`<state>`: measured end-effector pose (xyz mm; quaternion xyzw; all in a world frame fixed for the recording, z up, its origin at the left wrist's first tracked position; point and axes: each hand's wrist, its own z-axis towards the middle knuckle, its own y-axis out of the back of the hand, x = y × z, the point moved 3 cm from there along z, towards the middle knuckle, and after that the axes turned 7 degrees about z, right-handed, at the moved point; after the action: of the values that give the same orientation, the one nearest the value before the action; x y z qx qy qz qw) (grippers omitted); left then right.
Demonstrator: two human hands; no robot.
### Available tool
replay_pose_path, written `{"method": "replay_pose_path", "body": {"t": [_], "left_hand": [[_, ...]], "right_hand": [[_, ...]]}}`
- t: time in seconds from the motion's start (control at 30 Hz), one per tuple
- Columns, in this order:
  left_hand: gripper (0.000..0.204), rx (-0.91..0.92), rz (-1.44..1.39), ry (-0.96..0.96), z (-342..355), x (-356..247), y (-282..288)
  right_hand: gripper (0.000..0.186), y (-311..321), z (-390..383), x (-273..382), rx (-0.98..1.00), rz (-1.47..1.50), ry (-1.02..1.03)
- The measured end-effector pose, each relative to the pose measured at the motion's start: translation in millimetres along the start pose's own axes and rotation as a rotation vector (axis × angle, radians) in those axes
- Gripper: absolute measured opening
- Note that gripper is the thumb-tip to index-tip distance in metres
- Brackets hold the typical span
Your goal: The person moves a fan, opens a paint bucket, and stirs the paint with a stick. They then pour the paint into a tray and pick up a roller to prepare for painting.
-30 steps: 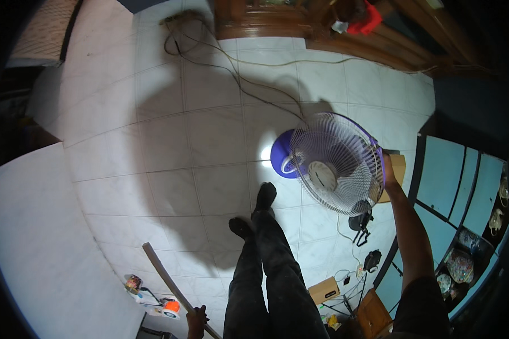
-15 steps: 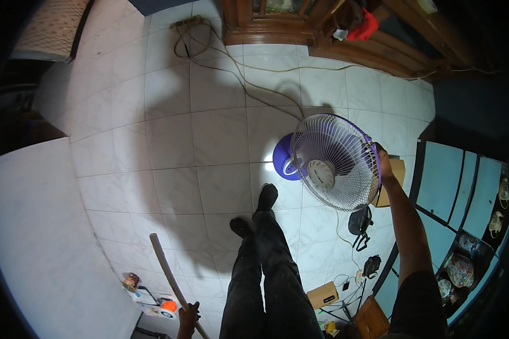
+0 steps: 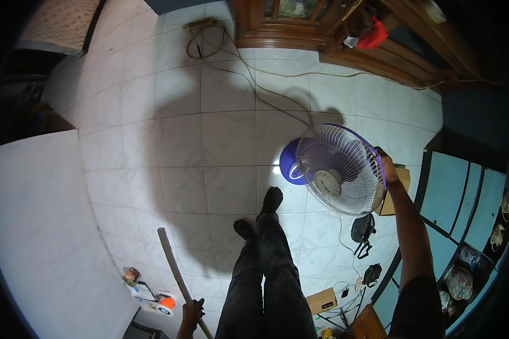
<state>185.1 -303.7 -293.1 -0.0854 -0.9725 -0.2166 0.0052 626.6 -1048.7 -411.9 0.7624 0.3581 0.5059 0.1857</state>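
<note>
My right hand (image 3: 387, 166) grips the purple rim of a standing fan (image 3: 340, 169), holding its white wire cage tilted over the round purple base (image 3: 289, 162). The back of the fan is mostly hidden behind the cage. At the lower left, my left hand (image 3: 191, 312) is closed around a long pale pole (image 3: 174, 265). Behind my right forearm sits a cardboard box (image 3: 401, 181), and a black bag (image 3: 361, 229) lies below the fan.
A wooden cabinet (image 3: 282, 37) lines the back wall, with cables (image 3: 206, 45) on the tiled floor before it. A light-blue cabinet (image 3: 446, 192) stands at right, a white wall or panel (image 3: 34, 220) at left. Small items, wires and another box (image 3: 321, 300) lie near my legs.
The view has shifted slightly. The pole in my left hand has moved a little rightward in the picture. The fan is still held in my right hand at much the same tilt.
</note>
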Motion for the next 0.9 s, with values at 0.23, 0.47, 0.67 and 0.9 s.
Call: {"method": "replay_pose_path", "body": {"t": [0.23,0.47,0.67,0.9], "left_hand": [[0.039,-0.004,0.020,0.025,2,-15,6],[0.042,-0.013,0.034,0.024,-5,-25,8],[0.044,-0.039,0.058,0.032,-22,-22,6],[0.051,0.048,-0.048,0.050,-45,8,3]], "right_hand": [[0.029,-2,15,-42,0.124,0.257,0.068],[0.045,3,37,-46,0.207,0.271,-0.006],[0.029,15,42,-51,0.292,0.335,-0.077],[0.035,132,-28,-112,-0.430,0.288,-0.105]]}}
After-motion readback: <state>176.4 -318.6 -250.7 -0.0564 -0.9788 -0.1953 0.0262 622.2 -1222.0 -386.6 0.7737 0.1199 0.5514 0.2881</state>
